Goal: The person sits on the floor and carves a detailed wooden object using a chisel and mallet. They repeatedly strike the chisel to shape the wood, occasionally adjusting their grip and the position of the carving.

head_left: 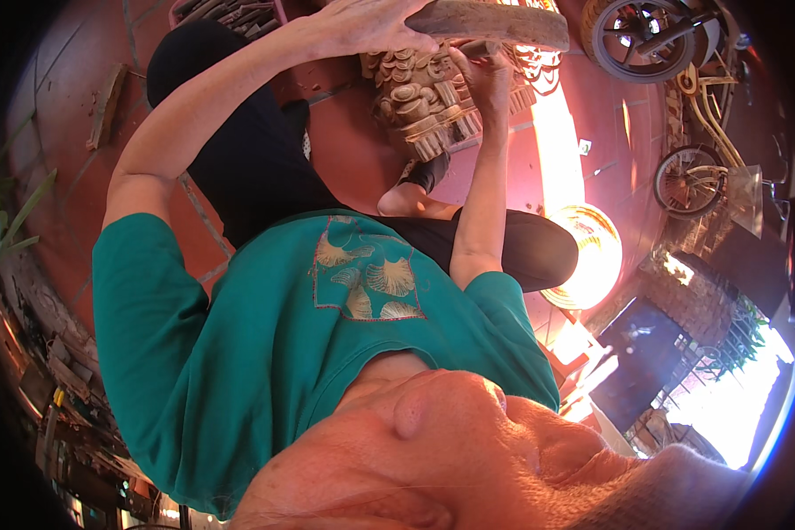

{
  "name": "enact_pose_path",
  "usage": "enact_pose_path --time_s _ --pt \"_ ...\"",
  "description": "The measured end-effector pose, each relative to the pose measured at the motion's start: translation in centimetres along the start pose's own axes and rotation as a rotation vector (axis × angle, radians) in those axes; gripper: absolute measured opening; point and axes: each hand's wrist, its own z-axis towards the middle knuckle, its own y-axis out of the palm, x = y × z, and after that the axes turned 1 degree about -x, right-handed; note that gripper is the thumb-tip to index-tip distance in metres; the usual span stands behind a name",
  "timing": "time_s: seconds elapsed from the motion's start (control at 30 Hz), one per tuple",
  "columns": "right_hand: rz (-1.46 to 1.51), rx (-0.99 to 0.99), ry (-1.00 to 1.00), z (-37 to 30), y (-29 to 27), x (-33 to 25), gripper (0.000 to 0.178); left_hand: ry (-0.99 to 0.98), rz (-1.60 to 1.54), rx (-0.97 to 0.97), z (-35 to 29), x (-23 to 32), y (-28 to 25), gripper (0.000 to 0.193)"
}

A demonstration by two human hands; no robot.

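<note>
A curved, grey-brown wooden piece (503, 24) spans the top of the view. My left hand (367, 26) is closed on its left end, with a finger above and the thumb below. Under its lower edge is my right hand (488, 81), fingers bent together; whatever they may hold is hidden. Below and between the hands stands a carved wooden block (412, 99) with scrolls and ridged edges, in front of my folded legs. Part of the curved piece covers the block's far side.
Wood scraps fill a pink crate (278, 11) at the upper left. A wood strip (108, 106) lies on the red tiled floor (62, 159). Rightward are a sunlit round object (587, 256) by my knee, a large wheel (638, 72) and a small bicycle (711, 132).
</note>
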Motion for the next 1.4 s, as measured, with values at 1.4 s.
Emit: enact_pose_path --time_s 1.4 --pt "-0.077 0.124 0.088 0.9 -0.8 -1.8 0.020 0.072 0.060 0.069 0.0 -0.4 0.2 0.082"
